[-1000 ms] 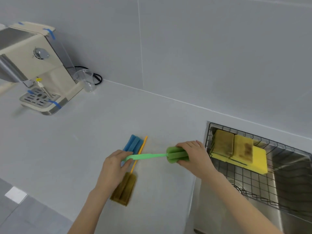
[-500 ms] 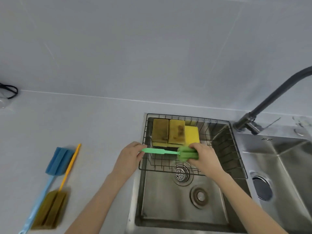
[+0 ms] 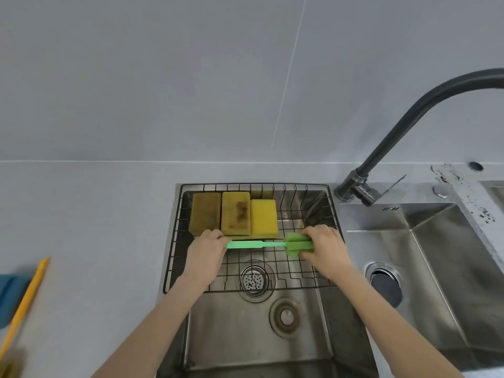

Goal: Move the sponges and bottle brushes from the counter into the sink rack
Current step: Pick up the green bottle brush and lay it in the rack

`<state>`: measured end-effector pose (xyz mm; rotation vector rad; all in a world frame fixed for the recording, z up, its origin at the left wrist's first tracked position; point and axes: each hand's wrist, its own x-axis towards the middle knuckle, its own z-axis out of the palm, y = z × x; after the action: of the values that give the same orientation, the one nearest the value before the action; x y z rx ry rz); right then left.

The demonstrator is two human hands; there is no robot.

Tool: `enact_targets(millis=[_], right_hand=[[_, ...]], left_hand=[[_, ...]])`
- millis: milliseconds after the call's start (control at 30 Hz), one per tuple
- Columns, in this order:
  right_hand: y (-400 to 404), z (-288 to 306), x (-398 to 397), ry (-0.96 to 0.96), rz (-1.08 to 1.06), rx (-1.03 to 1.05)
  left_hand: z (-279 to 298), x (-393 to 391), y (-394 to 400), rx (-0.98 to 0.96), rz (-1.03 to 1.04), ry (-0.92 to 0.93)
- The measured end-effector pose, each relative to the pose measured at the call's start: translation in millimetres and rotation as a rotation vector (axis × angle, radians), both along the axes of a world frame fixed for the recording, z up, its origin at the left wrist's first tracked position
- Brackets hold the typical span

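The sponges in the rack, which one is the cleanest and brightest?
The bright yellow sponge, the rightmost of the three. The middle sponge has dark brown stains, and the left sponge is dull brownish all over.

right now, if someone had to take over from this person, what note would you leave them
Left hand: grips the handle end of the green brush.
Right hand: grips the brush's sponge head.
The brush is held level over the rack in the sink, in front of the sponges, not yet let go.
Done: three sponges are in the rack's back left corner.
Left: set the green brush down in the rack, then fetch the blue brush and the yellow brush from the counter at far left.
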<state>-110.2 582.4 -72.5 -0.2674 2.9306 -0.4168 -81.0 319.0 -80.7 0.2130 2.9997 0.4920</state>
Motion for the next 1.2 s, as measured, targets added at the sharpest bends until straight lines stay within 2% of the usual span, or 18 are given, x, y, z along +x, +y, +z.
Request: enact_targets(millis=[133, 233, 500, 633, 767, 933, 1067, 1200], right_hand=[[3, -19, -13, 0.0, 0.056, 0.05], [3, -29, -18, 0.004, 0.084, 0.085], [11, -43, -10, -0.053, 0.137, 0.144], [9, -46, -9, -0.057, 0.145, 0.16], [9, -48, -10, -0.056, 0.151, 0.16], [11, -45, -18, 0.005, 0.118, 0.14], [9, -45, -24, 0.023, 0.104, 0.147], [8, -49, -24, 0.019, 0.121, 0.191]], left_hand=[[-8, -4, 8, -0.214, -0.106, -0.063], [-14, -12, 8, -0.302, -0.14, -0.054], [-28, -15, 9, -0.374, -0.214, -0.034], [-39, -13, 9, -0.309, -0.165, -0.152], [-43, -16, 9, -0.324, -0.171, -0.169], [-39, -19, 10, -0.284, -0.119, -0.098], [-29, -20, 18, -0.353, -0.097, -0.02], [-31, -20, 24, -0.383, -0.078, -0.026]])
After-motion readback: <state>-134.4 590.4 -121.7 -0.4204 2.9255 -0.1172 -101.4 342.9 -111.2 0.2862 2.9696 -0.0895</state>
